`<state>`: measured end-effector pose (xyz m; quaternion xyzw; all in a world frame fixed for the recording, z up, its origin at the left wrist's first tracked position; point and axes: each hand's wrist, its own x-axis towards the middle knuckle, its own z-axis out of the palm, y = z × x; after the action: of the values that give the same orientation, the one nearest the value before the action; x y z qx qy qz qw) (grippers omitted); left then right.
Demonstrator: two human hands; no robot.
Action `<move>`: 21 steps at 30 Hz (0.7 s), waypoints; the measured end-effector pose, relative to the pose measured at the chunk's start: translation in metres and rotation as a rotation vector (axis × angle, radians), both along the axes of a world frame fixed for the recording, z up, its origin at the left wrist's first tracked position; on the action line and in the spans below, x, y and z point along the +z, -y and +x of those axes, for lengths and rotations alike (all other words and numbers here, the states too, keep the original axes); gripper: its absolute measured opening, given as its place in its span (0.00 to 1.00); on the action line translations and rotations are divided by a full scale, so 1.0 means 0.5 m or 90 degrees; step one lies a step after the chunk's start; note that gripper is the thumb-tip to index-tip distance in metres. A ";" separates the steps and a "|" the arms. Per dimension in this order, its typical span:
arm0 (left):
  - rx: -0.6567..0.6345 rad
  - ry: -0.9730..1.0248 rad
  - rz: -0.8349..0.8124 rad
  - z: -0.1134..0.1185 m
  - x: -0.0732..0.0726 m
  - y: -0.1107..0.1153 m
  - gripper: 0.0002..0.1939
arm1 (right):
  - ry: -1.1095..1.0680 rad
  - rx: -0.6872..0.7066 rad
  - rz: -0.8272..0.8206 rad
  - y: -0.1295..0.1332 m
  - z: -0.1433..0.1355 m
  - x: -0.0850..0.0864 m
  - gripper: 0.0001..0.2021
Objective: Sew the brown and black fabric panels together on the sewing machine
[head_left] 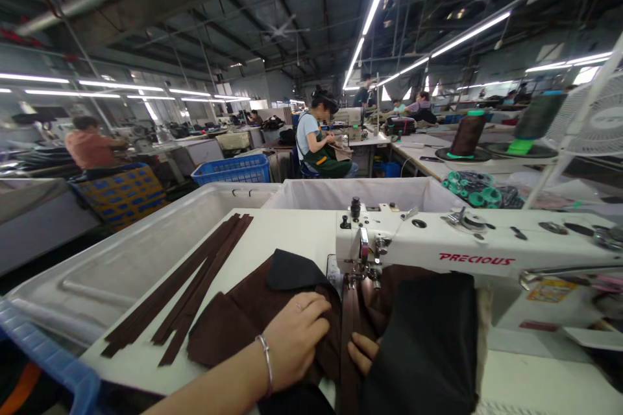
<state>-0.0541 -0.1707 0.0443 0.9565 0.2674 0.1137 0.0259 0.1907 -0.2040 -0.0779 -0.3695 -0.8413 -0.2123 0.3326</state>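
My left hand (299,337), with a ring and a silver bangle, rests on a brown fabric piece (233,331), fingers curled and closed on it near the seam. A black patch (294,270) lies over that fabric. Only some fingers of my right hand (363,351) show, closed at the edge of a long brown strip (350,324); a black panel (423,343) hides the rest. The strip runs beneath the presser foot (351,280) of a white sewing machine (413,243). More brown fabric bunches just right of the needle.
Loose brown strips (195,285) lie on the white table (277,227) at left. A grey-white bin (121,259) borders it, and a cloth-lined bin (331,193) stands behind. Thread cones (468,133) are at back right. A co-worker (318,139) sits sewing beyond.
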 end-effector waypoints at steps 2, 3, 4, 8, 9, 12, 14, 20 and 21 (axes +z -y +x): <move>-0.071 0.043 -0.020 0.029 -0.010 0.018 0.23 | 0.029 -0.016 0.008 0.013 0.009 0.009 0.19; -0.095 0.047 -0.038 0.039 -0.018 0.025 0.26 | 0.045 -0.026 0.004 0.019 0.011 0.016 0.20; -0.100 0.045 -0.054 0.045 -0.028 0.028 0.29 | 0.062 -0.035 -0.002 0.024 0.012 0.024 0.21; -0.036 0.055 -0.065 0.049 -0.062 0.017 0.25 | 0.070 -0.042 0.012 0.032 0.008 0.061 0.18; -0.028 0.061 -0.065 0.048 -0.064 0.013 0.23 | 0.055 -0.032 0.018 0.033 0.006 0.070 0.17; -0.021 0.059 -0.078 0.049 -0.059 0.011 0.20 | 0.020 -0.007 -0.017 0.044 0.003 0.097 0.14; -0.021 0.046 -0.086 0.054 -0.051 0.013 0.17 | 0.009 -0.004 -0.083 0.056 0.002 0.115 0.14; 0.041 0.134 -0.187 0.056 -0.048 0.009 0.14 | 0.050 -0.018 -0.209 0.077 0.009 0.155 0.19; 0.066 0.164 -0.219 0.056 -0.048 0.007 0.16 | 0.062 -0.012 -0.213 0.078 0.012 0.158 0.19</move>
<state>-0.0262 -0.1742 0.0202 0.9005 0.3265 0.1888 0.2164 0.1969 -0.2432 0.0010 -0.4169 -0.8765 -0.0904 0.2232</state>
